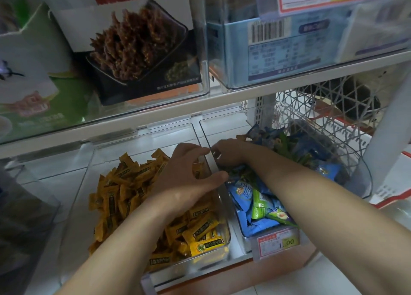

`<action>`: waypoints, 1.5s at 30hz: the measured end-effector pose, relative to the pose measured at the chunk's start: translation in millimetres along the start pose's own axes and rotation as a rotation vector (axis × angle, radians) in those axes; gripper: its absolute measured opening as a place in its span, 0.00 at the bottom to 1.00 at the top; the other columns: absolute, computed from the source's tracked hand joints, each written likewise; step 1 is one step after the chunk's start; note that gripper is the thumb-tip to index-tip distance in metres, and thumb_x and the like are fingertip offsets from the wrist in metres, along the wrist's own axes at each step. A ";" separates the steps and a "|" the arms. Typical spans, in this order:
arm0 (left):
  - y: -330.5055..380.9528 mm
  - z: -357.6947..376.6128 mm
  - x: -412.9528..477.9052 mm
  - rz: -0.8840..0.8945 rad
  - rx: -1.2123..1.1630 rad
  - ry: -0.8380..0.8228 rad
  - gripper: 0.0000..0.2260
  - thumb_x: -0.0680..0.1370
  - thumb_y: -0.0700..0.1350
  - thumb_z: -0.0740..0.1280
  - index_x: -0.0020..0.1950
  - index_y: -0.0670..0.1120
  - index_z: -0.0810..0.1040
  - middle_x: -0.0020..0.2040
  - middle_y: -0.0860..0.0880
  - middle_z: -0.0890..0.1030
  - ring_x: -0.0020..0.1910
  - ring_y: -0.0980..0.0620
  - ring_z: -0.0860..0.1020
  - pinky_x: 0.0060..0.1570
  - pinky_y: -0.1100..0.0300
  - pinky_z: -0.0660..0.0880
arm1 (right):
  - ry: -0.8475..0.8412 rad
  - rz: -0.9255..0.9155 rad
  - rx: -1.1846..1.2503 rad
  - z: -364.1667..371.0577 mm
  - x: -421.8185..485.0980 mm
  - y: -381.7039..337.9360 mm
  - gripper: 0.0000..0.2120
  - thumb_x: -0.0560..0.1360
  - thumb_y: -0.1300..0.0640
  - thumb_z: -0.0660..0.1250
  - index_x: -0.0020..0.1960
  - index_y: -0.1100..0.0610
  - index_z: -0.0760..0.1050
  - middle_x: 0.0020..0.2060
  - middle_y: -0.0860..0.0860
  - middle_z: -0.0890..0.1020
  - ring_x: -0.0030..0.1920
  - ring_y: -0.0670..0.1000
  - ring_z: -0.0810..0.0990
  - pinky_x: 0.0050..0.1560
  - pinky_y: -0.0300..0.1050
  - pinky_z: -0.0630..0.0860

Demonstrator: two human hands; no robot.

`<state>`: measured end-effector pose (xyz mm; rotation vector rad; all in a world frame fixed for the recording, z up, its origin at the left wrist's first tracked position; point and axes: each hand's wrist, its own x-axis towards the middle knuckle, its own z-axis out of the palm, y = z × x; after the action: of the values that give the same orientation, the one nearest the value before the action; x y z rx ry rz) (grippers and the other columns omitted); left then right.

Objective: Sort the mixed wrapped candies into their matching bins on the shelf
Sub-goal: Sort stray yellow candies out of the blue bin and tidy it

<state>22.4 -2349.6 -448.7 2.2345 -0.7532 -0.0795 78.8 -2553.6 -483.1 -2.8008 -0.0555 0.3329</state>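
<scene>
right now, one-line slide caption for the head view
Left hand over the yellow candies, right hand among the blue and green candies.

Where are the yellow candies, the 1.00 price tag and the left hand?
yellow candies (pixel 124 190), head view, on a wrapper mid-pile.
1.00 price tag (pixel 278 243), head view, on its face.
left hand (pixel 184 174), head view, on its back.

On the lower shelf, a clear plastic bin (pixel 93 161) holds yellow wrapped candies (pixel 124 190). Just right of it, a second clear plastic bin (pixel 224 128) holds blue and green wrapped candies (pixel 255 197), with a price tag (pixel 278 242) on its near face. The left hand (pixel 184 174) is over the yellow heap with curved fingers, its thumb at the wall between the bins. The right hand (pixel 229 153) reaches into the far blue-and-green heap, fingers curled down. A white lattice basket (pixel 311 103) stands far right.
</scene>
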 end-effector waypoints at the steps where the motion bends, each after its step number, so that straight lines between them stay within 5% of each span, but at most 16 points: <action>1: -0.4 0.0 -0.1 0.003 -0.003 0.000 0.36 0.60 0.74 0.65 0.65 0.63 0.74 0.60 0.66 0.66 0.61 0.64 0.69 0.54 0.71 0.64 | -0.051 0.005 0.002 1.3 1.2 0.2 0.24 0.78 0.48 0.66 0.72 0.54 0.71 0.68 0.53 0.75 0.66 0.55 0.75 0.63 0.48 0.71; 6: -1.5 -1.2 -0.2 0.027 -0.012 -0.006 0.34 0.61 0.74 0.65 0.65 0.64 0.73 0.60 0.68 0.66 0.57 0.75 0.65 0.50 0.75 0.61 | -0.061 -0.001 0.082 0.4 -1.2 0.8 0.14 0.75 0.53 0.71 0.58 0.58 0.81 0.55 0.55 0.82 0.54 0.56 0.80 0.55 0.50 0.77; 10: -4.6 -2.3 1.2 0.030 0.005 -0.028 0.30 0.67 0.70 0.70 0.66 0.63 0.73 0.61 0.67 0.65 0.57 0.69 0.66 0.50 0.76 0.61 | 0.223 -0.007 0.066 -14.8 -14.9 5.1 0.18 0.71 0.47 0.76 0.57 0.56 0.82 0.56 0.54 0.80 0.56 0.55 0.77 0.56 0.44 0.71; 13: -4.3 -3.2 2.9 0.013 0.023 -0.043 0.30 0.67 0.68 0.71 0.67 0.62 0.73 0.60 0.66 0.65 0.56 0.66 0.67 0.50 0.76 0.61 | 0.385 -0.019 0.211 -35.9 -35.6 4.8 0.18 0.69 0.43 0.77 0.53 0.53 0.83 0.57 0.52 0.78 0.58 0.53 0.74 0.60 0.50 0.73; 17: 7.4 -3.1 3.2 -0.016 0.059 0.019 0.33 0.68 0.66 0.72 0.70 0.62 0.68 0.64 0.61 0.68 0.62 0.58 0.70 0.56 0.63 0.68 | 0.482 -0.007 0.435 -53.5 -78.3 -9.7 0.10 0.70 0.51 0.77 0.44 0.57 0.83 0.40 0.49 0.83 0.44 0.50 0.81 0.45 0.40 0.77; 20: 25.0 1.5 -0.9 0.066 0.021 0.140 0.28 0.72 0.61 0.72 0.70 0.63 0.68 0.62 0.63 0.70 0.58 0.62 0.71 0.55 0.64 0.68 | 0.421 0.015 0.629 -53.7 -119.1 -24.4 0.09 0.71 0.53 0.77 0.36 0.54 0.81 0.31 0.48 0.83 0.33 0.46 0.82 0.33 0.38 0.76; 25: 52.7 5.8 -11.6 0.223 -0.130 0.173 0.15 0.75 0.48 0.71 0.55 0.67 0.74 0.48 0.69 0.78 0.48 0.70 0.76 0.47 0.77 0.70 | 0.336 0.003 1.046 -41.8 -171.6 -42.3 0.07 0.77 0.57 0.71 0.53 0.59 0.81 0.42 0.54 0.86 0.43 0.51 0.85 0.47 0.46 0.80; 29: 44.4 -11.5 -13.0 0.079 0.016 0.282 0.09 0.75 0.53 0.70 0.54 0.63 0.76 0.41 0.63 0.80 0.40 0.61 0.78 0.39 0.71 0.73 | 0.593 0.050 0.652 -42.0 -204.1 -15.5 0.11 0.74 0.50 0.74 0.55 0.48 0.81 0.47 0.41 0.85 0.48 0.36 0.82 0.48 0.31 0.75; 31: 30.4 -21.9 -14.7 -0.060 0.181 0.258 0.11 0.76 0.58 0.67 0.58 0.61 0.77 0.47 0.57 0.82 0.41 0.51 0.81 0.42 0.58 0.79 | 0.692 0.093 0.525 -37.9 -220.2 4.8 0.07 0.74 0.51 0.73 0.52 0.46 0.81 0.46 0.39 0.84 0.48 0.39 0.82 0.49 0.37 0.76; 37: 10.3 -34.1 -18.6 -0.257 0.428 0.114 0.25 0.78 0.61 0.64 0.72 0.53 0.70 0.70 0.48 0.74 0.67 0.45 0.72 0.64 0.50 0.72 | 0.611 0.191 0.271 -23.1 -240.2 44.9 0.20 0.75 0.46 0.68 0.64 0.53 0.78 0.57 0.50 0.79 0.58 0.52 0.78 0.60 0.49 0.75; 41: 42.8 -23.3 -20.8 -0.064 0.234 0.267 0.17 0.75 0.57 0.68 0.63 0.57 0.76 0.63 0.52 0.78 0.57 0.49 0.78 0.58 0.53 0.76 | 0.493 0.153 0.021 -14.1 -236.2 39.7 0.34 0.74 0.32 0.60 0.74 0.49 0.68 0.70 0.50 0.72 0.69 0.54 0.70 0.66 0.50 0.68; 45: 81.6 10.2 -1.6 0.136 0.305 0.143 0.16 0.76 0.55 0.68 0.62 0.53 0.78 0.59 0.54 0.79 0.57 0.52 0.77 0.55 0.60 0.72 | 0.493 0.113 -0.145 -8.0 -219.8 30.2 0.40 0.71 0.25 0.53 0.76 0.46 0.65 0.75 0.49 0.68 0.73 0.55 0.65 0.68 0.52 0.66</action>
<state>-22.0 -2399.0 -400.2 2.4346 -0.8835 0.2751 -133.0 -2601.2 -436.5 -2.9496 0.1981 -0.3552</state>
